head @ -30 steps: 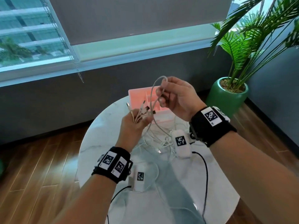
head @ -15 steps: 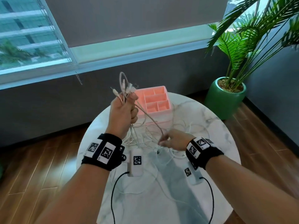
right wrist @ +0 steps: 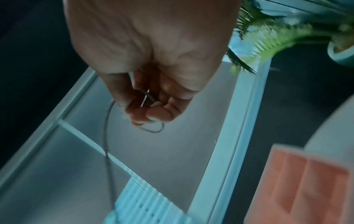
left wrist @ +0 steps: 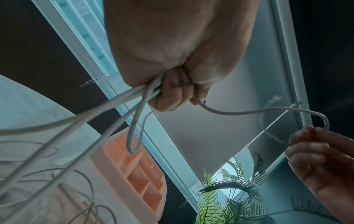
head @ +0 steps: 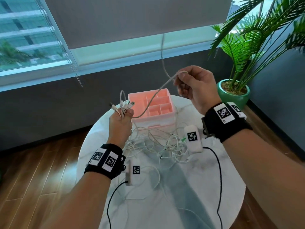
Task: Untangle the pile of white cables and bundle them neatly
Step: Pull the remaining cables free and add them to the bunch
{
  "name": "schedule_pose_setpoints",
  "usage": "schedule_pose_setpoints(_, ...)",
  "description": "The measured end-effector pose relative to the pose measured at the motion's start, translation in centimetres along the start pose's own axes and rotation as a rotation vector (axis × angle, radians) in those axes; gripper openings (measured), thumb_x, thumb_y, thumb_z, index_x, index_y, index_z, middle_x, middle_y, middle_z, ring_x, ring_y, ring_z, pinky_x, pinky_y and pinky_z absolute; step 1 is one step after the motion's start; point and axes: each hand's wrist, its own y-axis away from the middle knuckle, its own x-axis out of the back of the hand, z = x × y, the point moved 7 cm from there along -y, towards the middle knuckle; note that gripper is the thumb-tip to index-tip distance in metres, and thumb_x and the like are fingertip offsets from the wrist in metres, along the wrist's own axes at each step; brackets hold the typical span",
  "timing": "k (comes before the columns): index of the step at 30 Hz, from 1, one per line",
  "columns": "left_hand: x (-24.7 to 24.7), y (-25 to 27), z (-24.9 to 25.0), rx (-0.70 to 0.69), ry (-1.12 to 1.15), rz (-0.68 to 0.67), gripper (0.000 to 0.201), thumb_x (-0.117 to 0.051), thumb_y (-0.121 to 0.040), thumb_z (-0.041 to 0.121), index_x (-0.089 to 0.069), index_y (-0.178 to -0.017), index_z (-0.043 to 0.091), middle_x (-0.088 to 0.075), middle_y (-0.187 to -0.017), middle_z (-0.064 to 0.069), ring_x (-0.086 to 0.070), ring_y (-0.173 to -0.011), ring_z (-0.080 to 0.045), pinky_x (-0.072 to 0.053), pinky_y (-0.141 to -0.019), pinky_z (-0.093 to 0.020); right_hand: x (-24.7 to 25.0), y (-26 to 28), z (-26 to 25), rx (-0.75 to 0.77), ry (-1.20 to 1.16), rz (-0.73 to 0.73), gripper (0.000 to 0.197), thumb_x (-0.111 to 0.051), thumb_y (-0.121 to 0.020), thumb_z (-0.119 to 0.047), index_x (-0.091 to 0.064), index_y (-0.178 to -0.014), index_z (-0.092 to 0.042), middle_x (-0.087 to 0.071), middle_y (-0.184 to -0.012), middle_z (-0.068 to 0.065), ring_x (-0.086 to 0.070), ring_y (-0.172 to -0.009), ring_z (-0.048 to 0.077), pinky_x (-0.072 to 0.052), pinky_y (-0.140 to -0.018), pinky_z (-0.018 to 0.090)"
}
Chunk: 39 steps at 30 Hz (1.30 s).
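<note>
My left hand (head: 121, 123) is raised over the round table and grips a bunch of white cables, whose plugs (head: 127, 104) stick up out of the fist. In the left wrist view the left hand (left wrist: 172, 84) clenches several strands that trail down. My right hand (head: 193, 85) is lifted above the pink box and pinches one white cable (head: 153, 98) that runs down to the left fist; its free end (head: 163, 52) whips upward. In the right wrist view the right hand (right wrist: 145, 103) holds a thin cable loop (right wrist: 153, 128). A tangled pile of white cables (head: 158, 144) lies on the table.
A pink compartment organizer (head: 153, 104) stands at the table's (head: 206, 187) far side. A potted palm in a green pot (head: 233, 95) stands on the floor at the right. Black wrist-camera cords (head: 217, 171) hang over the marble top. The window and blind are behind.
My right hand rose from the pile to above the pink box, pulling one cable up and out to the right. The left fist stayed raised with its bunch of plug ends.
</note>
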Motion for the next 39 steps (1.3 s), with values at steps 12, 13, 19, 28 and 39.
schedule_pose_setpoints(12,1.5,0.4,-2.1,0.066,0.001,-0.193,0.033,-0.052,-0.103,0.042,-0.050,-0.084,0.015,-0.026,-0.061,0.003,-0.021,-0.043,-0.008,-0.021,-0.040,-0.019,23.5,8.7,6.4,-0.337,1.057,0.451,0.018,-0.067,-0.087,-0.028,-0.074,-0.085,-0.012,-0.069,-0.072,0.007,-0.064,-0.072,0.032,-0.048,-0.066,0.037)
schedule_pose_setpoints(13,1.2,0.5,-2.4,0.075,0.007,-0.205,0.035,-0.051,-0.104,0.043,-0.048,-0.081,0.016,-0.026,-0.061,0.002,-0.021,-0.044,-0.009,-0.020,-0.041,-0.019,25.1,10.0,7.3,-0.412,1.082,0.475,0.018,-0.067,-0.087,-0.027,-0.075,-0.085,-0.011,-0.070,-0.076,0.011,-0.064,-0.076,0.035,-0.046,-0.066,0.035)
schedule_pose_setpoints(19,-0.7,0.9,-2.6,0.106,0.081,-0.231,0.033,-0.043,-0.109,0.037,-0.046,-0.089,0.011,-0.028,-0.063,0.001,-0.022,-0.045,-0.010,-0.019,-0.041,-0.020,32.1,17.1,12.5,-0.954,1.230,0.463,0.021,-0.062,-0.091,-0.010,-0.074,-0.103,0.003,-0.069,-0.109,0.023,-0.063,-0.102,0.042,-0.050,-0.086,0.040)
schedule_pose_setpoints(28,-2.8,1.6,-1.3,0.095,0.161,-0.335,0.035,-0.066,-0.097,0.035,-0.038,-0.081,0.021,-0.028,-0.061,0.005,-0.021,-0.045,-0.008,-0.019,-0.040,-0.019,27.4,19.7,15.0,-1.221,1.461,0.033,0.038,-0.068,-0.085,-0.039,-0.068,-0.106,-0.007,-0.068,-0.110,0.017,-0.062,-0.090,0.032,-0.048,-0.080,0.031)
schedule_pose_setpoints(39,-5.1,3.1,5.3,-0.020,0.381,-0.305,0.041,-0.042,-0.107,0.042,-0.041,-0.073,0.020,-0.019,-0.061,0.002,-0.014,-0.046,-0.009,-0.015,-0.042,-0.019,-7.6,13.2,11.6,-0.228,0.801,-0.654,0.083,-0.080,-0.075,-0.051,-0.039,-0.145,-0.034,-0.049,-0.146,-0.007,-0.045,-0.130,0.010,-0.036,-0.112,0.035)
